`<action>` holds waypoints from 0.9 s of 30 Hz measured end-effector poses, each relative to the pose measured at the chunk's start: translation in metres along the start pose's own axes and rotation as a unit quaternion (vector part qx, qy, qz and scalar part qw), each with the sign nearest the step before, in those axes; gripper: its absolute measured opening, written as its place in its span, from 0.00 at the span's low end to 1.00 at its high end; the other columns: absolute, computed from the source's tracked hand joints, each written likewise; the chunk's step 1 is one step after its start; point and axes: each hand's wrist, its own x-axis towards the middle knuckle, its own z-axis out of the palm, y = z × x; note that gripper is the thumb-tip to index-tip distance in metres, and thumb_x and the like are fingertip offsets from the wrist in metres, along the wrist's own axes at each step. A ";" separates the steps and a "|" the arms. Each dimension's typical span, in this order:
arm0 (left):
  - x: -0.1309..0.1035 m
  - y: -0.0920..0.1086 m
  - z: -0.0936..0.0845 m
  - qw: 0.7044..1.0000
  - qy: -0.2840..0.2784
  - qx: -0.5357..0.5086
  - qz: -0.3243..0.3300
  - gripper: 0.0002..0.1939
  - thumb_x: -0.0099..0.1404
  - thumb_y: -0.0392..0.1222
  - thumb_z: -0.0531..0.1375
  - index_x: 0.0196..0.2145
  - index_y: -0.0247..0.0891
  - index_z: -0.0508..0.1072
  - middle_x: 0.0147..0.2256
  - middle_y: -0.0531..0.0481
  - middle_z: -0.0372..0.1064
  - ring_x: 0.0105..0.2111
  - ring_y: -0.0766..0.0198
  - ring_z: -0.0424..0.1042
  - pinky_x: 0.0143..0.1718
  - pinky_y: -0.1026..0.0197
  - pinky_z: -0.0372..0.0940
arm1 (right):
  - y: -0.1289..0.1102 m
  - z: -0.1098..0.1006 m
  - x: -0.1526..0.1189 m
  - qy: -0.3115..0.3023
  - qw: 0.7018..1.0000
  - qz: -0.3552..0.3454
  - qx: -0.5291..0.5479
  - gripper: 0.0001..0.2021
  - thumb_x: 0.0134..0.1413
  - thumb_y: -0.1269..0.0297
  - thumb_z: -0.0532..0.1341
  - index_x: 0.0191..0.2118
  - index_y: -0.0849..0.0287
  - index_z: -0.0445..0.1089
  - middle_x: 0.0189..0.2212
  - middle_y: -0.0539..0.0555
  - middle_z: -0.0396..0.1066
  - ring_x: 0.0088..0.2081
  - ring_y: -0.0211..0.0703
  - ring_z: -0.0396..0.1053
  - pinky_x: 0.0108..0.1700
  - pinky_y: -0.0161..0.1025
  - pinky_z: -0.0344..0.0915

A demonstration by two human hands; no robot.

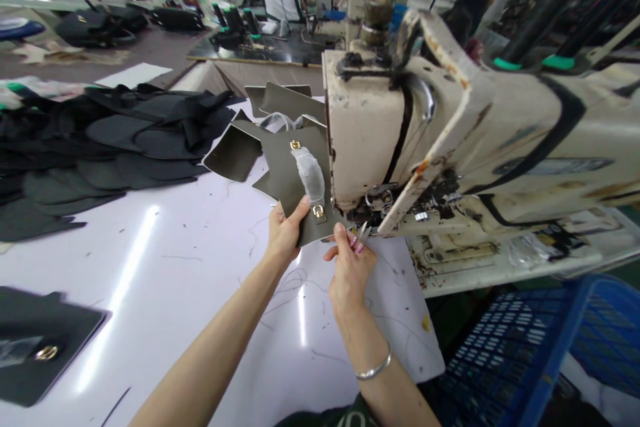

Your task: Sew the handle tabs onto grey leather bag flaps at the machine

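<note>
The left hand [286, 230] was clamped on the olive-grey panel [285, 177], thumb on top at its 7 o'clock edge, while the right hand [351, 273] was closed around pink-handled thread snips [359, 240], its thumb by the 5 o'clock edge; whether it pressed there could not be told. The panel lay over the white tabletop [200, 293], beside the sewing machine [367, 120] at its 3 o'clock. It looked light and flexible but fairly firm, smooth enough to slide; its bare edges seemed the best hold, sparing the gold buckles [319, 212] and the plastic-wrapped handle [311, 179], whose film might slip or tear. Farther out, a similar dark panel [65, 320] lay at 8 o'clock and layered black pieces [135, 140] at 10. At 4 o'clock stood a blue plastic basket [560, 347], its contents too cut off to identify.
</note>
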 end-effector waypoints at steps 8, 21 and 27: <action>-0.017 -0.004 0.002 0.998 0.064 -0.023 -0.003 0.20 0.51 0.50 0.74 0.37 0.38 0.78 0.37 0.50 0.79 0.32 0.63 0.75 0.37 0.63 0.71 | 0.003 -0.002 0.004 -0.003 1.000 -0.006 -0.021 0.21 0.59 0.48 0.64 0.25 0.61 0.73 0.14 0.49 0.69 0.19 0.39 0.65 0.29 0.36 0.61; -0.091 -0.015 -0.014 0.986 0.158 0.063 0.002 0.25 0.55 0.49 0.73 0.49 0.40 0.77 0.51 0.45 0.76 0.55 0.51 0.74 0.61 0.51 0.66 | -0.010 -0.027 0.009 -0.041 0.998 -0.036 -0.028 0.24 0.57 0.51 0.65 0.18 0.56 0.56 0.15 0.43 0.51 0.20 0.33 0.48 0.23 0.34 0.47; -0.114 -0.016 -0.007 0.977 0.174 0.122 0.004 0.22 0.57 0.50 0.72 0.47 0.38 0.79 0.54 0.43 0.75 0.59 0.49 0.71 0.66 0.50 0.61 | -0.028 -0.054 0.002 -0.119 0.944 -0.189 -0.245 0.19 0.64 0.55 0.61 0.23 0.59 0.70 0.20 0.48 0.64 0.25 0.36 0.57 0.30 0.35 0.52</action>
